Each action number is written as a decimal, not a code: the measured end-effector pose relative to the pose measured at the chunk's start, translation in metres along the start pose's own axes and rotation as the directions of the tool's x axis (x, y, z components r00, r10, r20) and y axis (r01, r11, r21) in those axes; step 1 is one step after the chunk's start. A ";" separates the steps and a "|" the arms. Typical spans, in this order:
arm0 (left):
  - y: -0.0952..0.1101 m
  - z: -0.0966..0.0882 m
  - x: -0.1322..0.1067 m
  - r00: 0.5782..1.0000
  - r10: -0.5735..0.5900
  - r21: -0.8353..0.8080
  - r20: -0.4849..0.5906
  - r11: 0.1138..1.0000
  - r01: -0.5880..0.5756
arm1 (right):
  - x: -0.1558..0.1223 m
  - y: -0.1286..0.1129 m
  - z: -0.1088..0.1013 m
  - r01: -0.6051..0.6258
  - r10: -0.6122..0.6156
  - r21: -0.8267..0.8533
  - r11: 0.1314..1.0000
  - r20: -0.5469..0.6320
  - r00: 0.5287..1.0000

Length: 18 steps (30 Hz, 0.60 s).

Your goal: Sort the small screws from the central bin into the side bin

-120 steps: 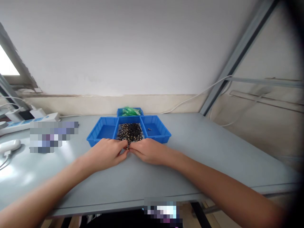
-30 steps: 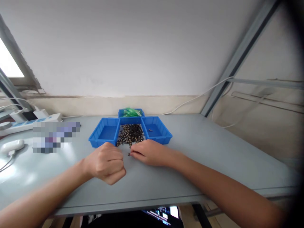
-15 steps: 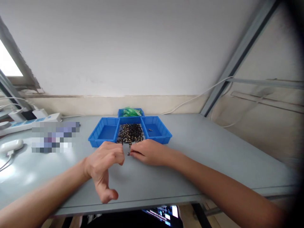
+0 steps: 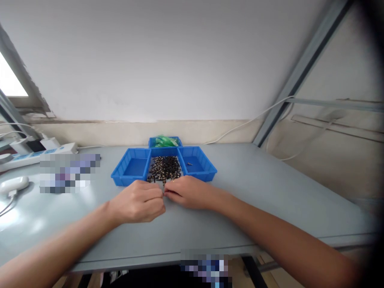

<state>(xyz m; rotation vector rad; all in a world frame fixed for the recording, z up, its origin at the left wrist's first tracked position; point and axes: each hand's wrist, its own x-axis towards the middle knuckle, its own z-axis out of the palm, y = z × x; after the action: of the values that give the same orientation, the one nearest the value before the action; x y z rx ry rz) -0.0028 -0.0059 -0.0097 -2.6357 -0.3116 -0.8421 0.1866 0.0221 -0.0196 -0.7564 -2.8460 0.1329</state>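
My left hand (image 4: 139, 203) is closed, its fingertips curled in against those of my right hand (image 4: 187, 193). A pinch grip of my right hand holds a small metal part, now mostly hidden between the fingers. Just beyond both hands lies a heap of small dark and brass-coloured metal parts (image 4: 165, 167), filling the middle blue bin (image 4: 165, 152). Some parts spill towards my fingertips. The right blue bin (image 4: 207, 162) has one small metal part (image 4: 189, 164) in it. To the left stands another blue bin (image 4: 130, 166) with its bare floor showing.
Behind the middle bin, a further blue bin holds green plastic packaging (image 4: 165, 141). A white power strip (image 4: 64, 150), a pixelated object (image 4: 70, 173) and a white plastic case with a cable (image 4: 15, 184) lie at the left. A grey metal post (image 4: 279, 104) rises behind right.
My left hand, spread before, has moved right and closed beside my right fingertips. The metal part showing at my right fingertips is now covered. My right hand has stayed in place.
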 end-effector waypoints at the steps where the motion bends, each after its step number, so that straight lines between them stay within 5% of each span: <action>1: 0.000 0.000 -0.001 1.000 0.010 0.001 0.013 1.000 -0.010 | 0.000 0.000 0.000 0.001 -0.001 -0.006 1.000 0.002 1.000; 8: 0.002 -0.001 -0.001 0.996 0.044 0.006 0.072 0.999 -0.044 | 0.002 -0.002 -0.004 -0.016 0.016 -0.002 1.000 0.019 1.000; 18: 0.001 0.004 -0.001 0.960 -0.101 -0.056 0.262 0.991 0.120 | 0.001 -0.002 -0.003 -0.012 0.012 -0.003 1.000 0.004 1.000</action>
<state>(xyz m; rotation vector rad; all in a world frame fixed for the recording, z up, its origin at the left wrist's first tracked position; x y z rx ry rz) -0.0016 -0.0050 -0.0134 -2.8207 -0.5096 -0.5489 0.1853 0.0210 -0.0166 -0.7746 -2.8463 0.1321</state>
